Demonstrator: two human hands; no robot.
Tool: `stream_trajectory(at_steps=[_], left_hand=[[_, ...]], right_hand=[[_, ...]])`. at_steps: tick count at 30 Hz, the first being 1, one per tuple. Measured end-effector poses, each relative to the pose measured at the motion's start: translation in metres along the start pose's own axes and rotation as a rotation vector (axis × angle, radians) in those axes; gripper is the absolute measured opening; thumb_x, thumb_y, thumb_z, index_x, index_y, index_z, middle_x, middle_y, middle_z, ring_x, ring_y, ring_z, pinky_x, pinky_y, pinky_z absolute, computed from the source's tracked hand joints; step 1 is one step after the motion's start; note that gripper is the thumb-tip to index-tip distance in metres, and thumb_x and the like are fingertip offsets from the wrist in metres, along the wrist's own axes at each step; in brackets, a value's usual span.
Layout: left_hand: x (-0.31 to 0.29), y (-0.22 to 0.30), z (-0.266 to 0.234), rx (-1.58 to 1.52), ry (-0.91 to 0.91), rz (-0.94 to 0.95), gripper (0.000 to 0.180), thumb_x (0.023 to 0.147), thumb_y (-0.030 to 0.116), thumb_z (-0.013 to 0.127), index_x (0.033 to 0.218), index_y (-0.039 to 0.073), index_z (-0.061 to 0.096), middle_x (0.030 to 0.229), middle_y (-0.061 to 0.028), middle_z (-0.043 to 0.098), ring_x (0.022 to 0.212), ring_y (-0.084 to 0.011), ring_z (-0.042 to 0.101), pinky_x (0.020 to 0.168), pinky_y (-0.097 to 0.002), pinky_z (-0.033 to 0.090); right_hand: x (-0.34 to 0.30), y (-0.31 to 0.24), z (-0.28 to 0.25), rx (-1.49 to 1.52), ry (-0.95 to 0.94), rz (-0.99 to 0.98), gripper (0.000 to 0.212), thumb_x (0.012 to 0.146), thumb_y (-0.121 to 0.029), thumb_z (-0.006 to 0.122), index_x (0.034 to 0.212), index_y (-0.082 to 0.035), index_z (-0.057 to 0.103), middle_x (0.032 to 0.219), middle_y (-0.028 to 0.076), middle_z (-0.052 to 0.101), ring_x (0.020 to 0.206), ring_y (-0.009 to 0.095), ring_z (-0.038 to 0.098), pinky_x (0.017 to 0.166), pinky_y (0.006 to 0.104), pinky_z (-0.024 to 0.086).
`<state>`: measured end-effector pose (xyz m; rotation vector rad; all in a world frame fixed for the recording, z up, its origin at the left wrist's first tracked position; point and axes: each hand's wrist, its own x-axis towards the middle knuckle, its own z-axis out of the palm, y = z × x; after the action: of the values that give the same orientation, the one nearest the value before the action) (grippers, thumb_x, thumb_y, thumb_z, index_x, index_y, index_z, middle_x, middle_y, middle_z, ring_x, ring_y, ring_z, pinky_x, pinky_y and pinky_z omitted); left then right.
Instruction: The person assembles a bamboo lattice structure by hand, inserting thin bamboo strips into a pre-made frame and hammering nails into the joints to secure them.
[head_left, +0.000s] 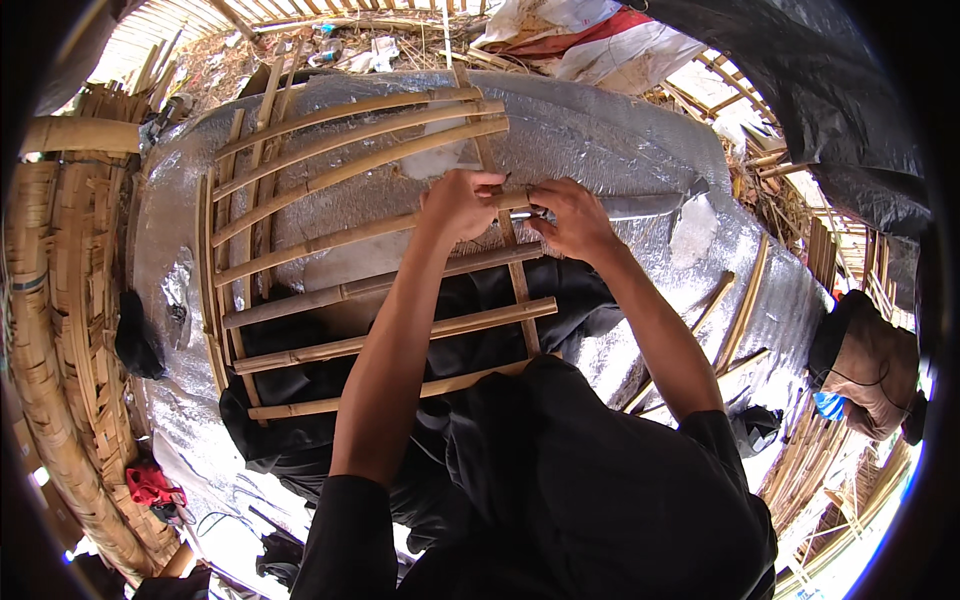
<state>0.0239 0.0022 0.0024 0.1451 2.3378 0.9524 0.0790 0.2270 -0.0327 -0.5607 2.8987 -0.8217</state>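
Note:
A ladder-like bamboo frame (pixel 345 347) of several long slats on crosspieces lies over my lap and the silver sheet. At its right side, my left hand (pixel 460 207) is closed over one bamboo slat (pixel 330 243) near a crosspiece (pixel 517 275). A small dark tip shows above its fingers. Just to the right, my right hand (pixel 572 222) is closed at the end of the same slat, fingers bent around something small with a metallic glint. A long grey blade-like strip (pixel 645 206) extends rightward from behind this hand; whether I hold it, I cannot tell.
A crinkled silver sheet (pixel 600 140) spreads beneath me. Loose bamboo strips (pixel 743 305) rest on it at the right. Bamboo poles and woven panels (pixel 70 300) stand at the left. A brown-and-black bundle (pixel 868 370) sits far right, and black plastic (pixel 850 110) hangs at upper right.

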Motion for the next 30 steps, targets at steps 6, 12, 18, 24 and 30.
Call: stream_trajectory(at_steps=[6,12,18,24,30], left_hand=[[-0.003,-0.005,0.0,-0.006,0.009,0.013,0.051,0.085,0.014,0.078,0.136,0.016,0.075,0.124,-0.0132,0.078,0.115,-0.029,0.075,0.099,-0.0401,0.058],[-0.012,0.002,0.004,0.041,0.132,0.007,0.04,0.085,0.018,0.082,0.125,0.018,0.079,0.122,-0.0125,0.078,0.118,-0.0296,0.073,0.102,-0.0442,0.054],[-0.022,-0.024,0.038,0.082,0.498,0.147,0.022,0.085,0.018,0.08,0.107,0.018,0.083,0.111,-0.0077,0.075,0.11,-0.0353,0.066,0.11,-0.0513,0.042],[-0.04,-0.019,0.065,0.171,0.834,0.231,0.024,0.083,0.016,0.081,0.106,0.022,0.084,0.111,-0.0073,0.067,0.112,-0.0351,0.057,0.108,-0.0539,0.04],[-0.05,-0.003,0.075,0.193,0.827,0.071,0.028,0.087,0.017,0.077,0.112,0.029,0.081,0.115,-0.0074,0.057,0.114,-0.0351,0.05,0.097,-0.0544,0.038]], right_hand=[[0.003,-0.005,0.001,-0.029,0.001,0.019,0.025,0.084,-0.02,0.085,0.102,-0.009,0.072,0.101,0.007,0.07,0.102,0.033,0.069,0.09,0.0487,0.059],[0.003,-0.006,-0.005,0.098,0.097,0.009,0.025,0.089,-0.011,0.077,0.114,-0.013,0.077,0.106,0.009,0.076,0.102,0.033,0.07,0.091,0.0457,0.06],[0.018,-0.022,-0.022,0.434,0.266,0.139,0.029,0.098,0.001,0.063,0.123,-0.009,0.075,0.105,0.013,0.08,0.095,0.03,0.078,0.083,0.0401,0.064],[0.017,-0.034,-0.003,0.471,0.234,0.104,0.026,0.102,-0.003,0.061,0.127,-0.007,0.068,0.104,0.017,0.078,0.093,0.034,0.079,0.081,0.042,0.064],[0.012,-0.044,-0.001,0.1,0.311,-0.114,0.024,0.093,0.004,0.065,0.116,-0.004,0.068,0.104,0.017,0.072,0.097,0.04,0.07,0.083,0.0486,0.061]])
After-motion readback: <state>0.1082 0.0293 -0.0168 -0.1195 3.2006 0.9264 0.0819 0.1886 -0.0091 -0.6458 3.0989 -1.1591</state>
